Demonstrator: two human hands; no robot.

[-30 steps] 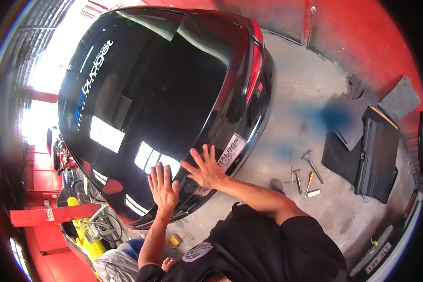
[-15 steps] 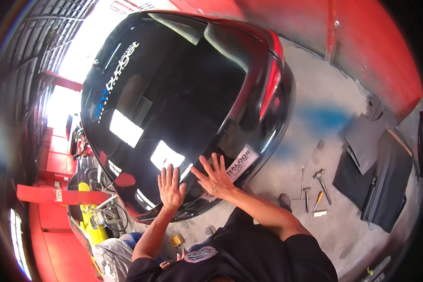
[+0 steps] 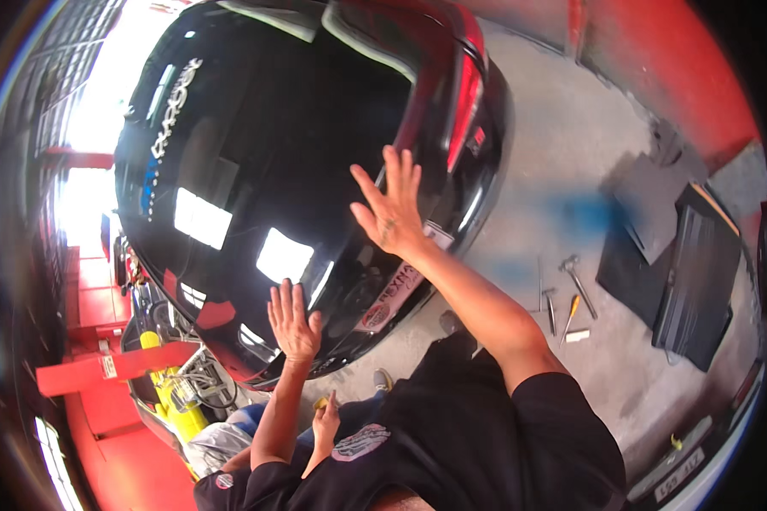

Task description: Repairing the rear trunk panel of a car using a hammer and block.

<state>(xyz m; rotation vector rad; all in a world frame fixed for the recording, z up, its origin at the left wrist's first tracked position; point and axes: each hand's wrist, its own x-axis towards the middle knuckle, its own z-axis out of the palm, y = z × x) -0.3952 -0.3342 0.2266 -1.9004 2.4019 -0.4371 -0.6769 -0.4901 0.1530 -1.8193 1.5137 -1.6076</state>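
Observation:
A black car (image 3: 273,153) fills the middle of the view, with a lettered sticker on its glossy rear window and a red tail light (image 3: 464,111). My left hand (image 3: 294,322) rests open on its lower rear surface, fingers stretched out. My right hand (image 3: 388,204) is higher and to the right, open with fingers spread, on or just above the car by the rear window's right edge. A white plate (image 3: 379,311) sits below it on the car's rear. Neither hand holds anything.
Hammers (image 3: 575,285), a yellow-handled tool (image 3: 571,317) and dark trim panels (image 3: 690,272) lie on concrete at right, near a red wall (image 3: 673,60). Red beams (image 3: 77,375) and yellow equipment (image 3: 183,409) stand left. Another person's hand (image 3: 324,426) shows below, near a small yellow object.
My right hand has moved up the car, away from my left hand, which stays spread on it. The other person's hand has risen into fuller view at the bottom.

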